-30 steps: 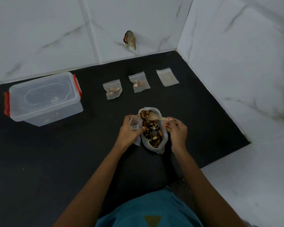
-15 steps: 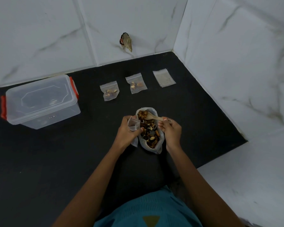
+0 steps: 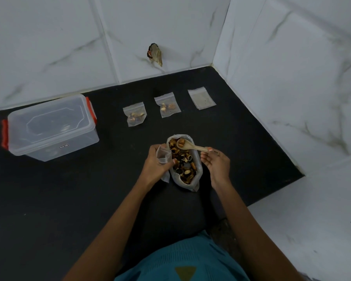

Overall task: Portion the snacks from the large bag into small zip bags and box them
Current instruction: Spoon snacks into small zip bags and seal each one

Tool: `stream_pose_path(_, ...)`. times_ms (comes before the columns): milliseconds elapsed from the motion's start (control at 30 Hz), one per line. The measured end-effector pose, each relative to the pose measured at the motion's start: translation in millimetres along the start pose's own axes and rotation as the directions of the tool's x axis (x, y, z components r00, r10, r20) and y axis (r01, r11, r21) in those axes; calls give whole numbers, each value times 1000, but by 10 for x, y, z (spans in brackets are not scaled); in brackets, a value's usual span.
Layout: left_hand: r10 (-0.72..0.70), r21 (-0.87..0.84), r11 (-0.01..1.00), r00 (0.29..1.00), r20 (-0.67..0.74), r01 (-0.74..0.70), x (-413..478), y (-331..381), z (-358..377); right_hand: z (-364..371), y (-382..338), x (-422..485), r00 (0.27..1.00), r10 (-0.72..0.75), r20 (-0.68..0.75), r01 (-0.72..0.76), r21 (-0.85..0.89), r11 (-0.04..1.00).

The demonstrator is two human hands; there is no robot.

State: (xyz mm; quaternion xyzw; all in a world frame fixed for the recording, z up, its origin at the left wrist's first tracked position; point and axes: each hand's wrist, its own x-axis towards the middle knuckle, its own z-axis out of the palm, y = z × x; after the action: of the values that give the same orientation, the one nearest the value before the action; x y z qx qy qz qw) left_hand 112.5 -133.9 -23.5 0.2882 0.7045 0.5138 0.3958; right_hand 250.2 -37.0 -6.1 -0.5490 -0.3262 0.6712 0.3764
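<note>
On the black bench (image 3: 69, 199) in front of me, the large bag (image 3: 190, 185) lies open with its rim rolled back and the snacks (image 3: 183, 160) heaped inside. My right hand (image 3: 218, 166) pinches the tail of a wooden spoon (image 3: 190, 146) between thumb and fingers. Its bowl hangs over the far end of the bag with a few pieces in it. My left hand (image 3: 156, 168) has its fingers curled round a small zip bag (image 3: 163, 156), held just beside the large bag's left rim with its mouth turned up.

I judge that little bag to be the awkward part. It is thin, limp film, light and probably slick, and it will fold shut unless I keep one lip pinched and pulled away from the other. The spoonful is loose and may roll off, so I would tip it in low, right at the opening. The large bag is soft too and would slump if nudged.

Beyond it, in a row, lie two filled bags (image 3: 134, 116) and a flat stack of empty bags (image 3: 201, 98). The clear box (image 3: 49, 126), lid on, sits well off to the left.
</note>
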Motion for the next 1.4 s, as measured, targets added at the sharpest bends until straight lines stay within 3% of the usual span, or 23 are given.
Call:
stream_pose_path(533,130,53,990,990,-52,-127,-136,125,74,-171,-347,-462,983,-86,159,83,27,996)
stream_pose_path(733,180,59,983,981,-66,-176,-216,270,138,-171,-433,-698,937,-242,254,274,-103,956)
stream_pose_path(867,202,73,978,975,-87,-196,-273,322,172,-156,-398,-791,795,-500,342,599,-313,737)
stream_pose_path(967,225,87,972,970,-95,-217,-325,343,199,-172,-376,-836,578,-646,499,816,-375,440)
stream_pose_path(1033,213,84,975,972,-95,-206,-356,354,209,-176,-365,-842,441,-667,600,893,-367,261)
stream_pose_path(1100,216,80,975,971,-103,-208,-392,371,209,-174,-346,-860,367,-668,648,920,-358,159)
stream_pose_path(1300,215,19,977,971,-103,-215,-468,390,203,-201,-339,-889,336,-688,643,933,-326,151)
stream_pose_path(1400,217,15,976,970,-109,-217,-472,359,189,-200,-340,-892,398,-675,622,916,-317,248)
